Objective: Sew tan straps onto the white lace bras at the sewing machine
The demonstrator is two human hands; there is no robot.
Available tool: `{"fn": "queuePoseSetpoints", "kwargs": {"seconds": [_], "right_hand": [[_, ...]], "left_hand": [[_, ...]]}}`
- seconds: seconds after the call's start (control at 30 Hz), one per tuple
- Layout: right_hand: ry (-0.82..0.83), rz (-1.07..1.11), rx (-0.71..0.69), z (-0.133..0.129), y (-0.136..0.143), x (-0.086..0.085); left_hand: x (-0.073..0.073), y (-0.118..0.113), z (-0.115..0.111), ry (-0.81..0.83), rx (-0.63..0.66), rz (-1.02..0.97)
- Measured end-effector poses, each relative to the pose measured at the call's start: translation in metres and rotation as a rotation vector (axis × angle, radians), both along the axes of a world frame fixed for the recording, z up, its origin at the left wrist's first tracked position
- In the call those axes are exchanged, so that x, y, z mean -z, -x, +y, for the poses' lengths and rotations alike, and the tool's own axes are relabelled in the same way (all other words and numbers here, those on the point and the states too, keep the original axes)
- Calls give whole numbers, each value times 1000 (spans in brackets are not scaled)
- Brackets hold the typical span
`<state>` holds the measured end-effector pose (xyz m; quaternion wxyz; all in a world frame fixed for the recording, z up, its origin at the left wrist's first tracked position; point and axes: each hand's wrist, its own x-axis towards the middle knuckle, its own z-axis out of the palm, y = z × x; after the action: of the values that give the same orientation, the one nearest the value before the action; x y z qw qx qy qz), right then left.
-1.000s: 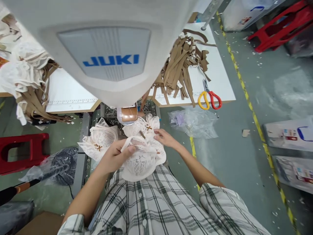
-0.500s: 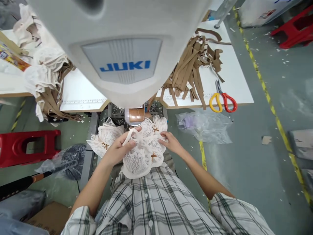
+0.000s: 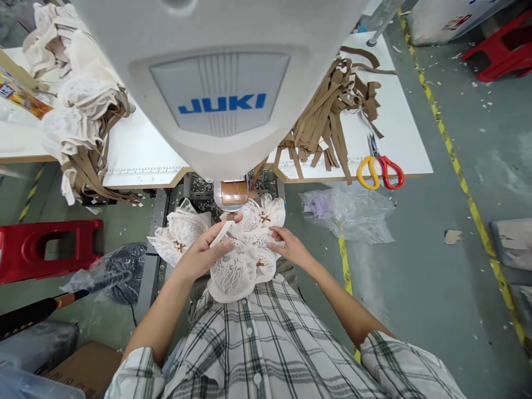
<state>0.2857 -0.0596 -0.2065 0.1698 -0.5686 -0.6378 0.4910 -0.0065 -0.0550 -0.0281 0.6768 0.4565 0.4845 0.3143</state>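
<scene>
A white lace bra (image 3: 235, 274) with small brown bows lies in front of me, below the head of the JUKI sewing machine (image 3: 222, 102). My left hand (image 3: 210, 249) pinches its narrow white strap end between thumb and fingers, close to the machine's sewing end (image 3: 234, 194). On the other side, my right hand (image 3: 288, 245) grips the lace edge of the bra with thumb and fingertips. More lace cups (image 3: 272, 210) lie behind it, touching it, and another lace cup (image 3: 183, 233) rests to the left. The needle area is hidden.
Brown strips (image 3: 324, 122) lie heaped on the right white tabletop (image 3: 399, 127). Scissors (image 3: 380, 169) overhang its front edge. Bras with brown straps (image 3: 89, 127) are piled at left. A red stool (image 3: 50, 249) and plastic bag (image 3: 347, 213) are on the floor.
The strap in my left hand has straightened from a loop and now points up toward the machine. My right hand has shifted slightly down. The view has moved a little.
</scene>
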Motion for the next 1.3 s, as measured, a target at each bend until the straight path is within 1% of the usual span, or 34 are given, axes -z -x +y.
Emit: {"fn": "queuePoseSetpoints", "kwargs": {"seconds": [0.07,0.13,0.23,0.3,0.33,0.4,0.47,0.5,0.53,0.57,0.6,0.63,0.67,0.7,0.77,0.8,0.83,0.87,0.9,0.97,1.0,1.03,1.07,1.1,1.13,1.17,1.2,1.23,1.3], "right_hand": [[-11,24,-57,1,6,-7],[-19,51,-85,3,13,-13],[-10,112,-63,6,15,-23],[4,168,-18,6,6,-33],[8,196,20,6,-2,-40],[0,252,119,4,-15,-57],[-29,366,228,1,-21,-79],[-47,439,263,0,-18,-90],[-61,511,276,-1,-13,-100],[-73,573,264,-1,-4,-110],[-80,613,223,-1,6,-119],[-95,625,163,-1,16,-126],[-120,624,102,0,25,-133],[-148,619,36,2,31,-138],[-187,598,-138,8,32,-147],[-200,569,-217,14,28,-150],[-216,515,-260,23,20,-152],[-244,428,-249,36,12,-154],[-292,307,-170,53,3,-155],[-443,13,112,99,-11,-153],[-520,-112,227,127,-15,-152],[-611,-178,246,156,-17,-150],[-700,-224,221,184,-17,-149],[-748,-270,198,209,-15,-148],[-763,-301,159,230,-13,-149],[-778,-311,125,245,-10,-151],[-779,-301,105,252,-7,-154],[-765,-263,98,254,-5,-157],[-664,-74,130,240,-2,-162]], "left_hand": [[0,-3,-1,5,10,-8],[0,-4,-2,14,33,-21],[0,2,-2,35,61,-26],[4,12,3,30,61,41],[7,18,8,7,51,130],[15,24,22,-116,-21,439],[25,18,34,-317,-116,773],[30,11,39,-409,-134,854],[34,1,41,-468,-116,843],[38,-10,42,-480,-65,749],[41,-21,41,-442,7,601],[44,-32,39,-351,61,433],[47,-40,36,-231,81,284],[49,-47,33,-111,75,172],[50,-52,28,63,12,71],[50,-51,26,103,-26,61],[49,-50,25,115,-61,66],[47,-48,25,114,-91,76],[44,-47,24,122,-124,78],[35,-48,24,146,-167,70],[31,-50,24,153,-157,71],[26,-52,23,149,-130,79],[21,-54,22,130,-94,94],[16,-55,21,99,-57,113],[13,-55,20,61,-34,135],[10,-53,19,31,-31,152],[8,-50,18,17,-45,161],[8,-46,18,21,-65,165],[9,-39,18,51,-108,170]]}}
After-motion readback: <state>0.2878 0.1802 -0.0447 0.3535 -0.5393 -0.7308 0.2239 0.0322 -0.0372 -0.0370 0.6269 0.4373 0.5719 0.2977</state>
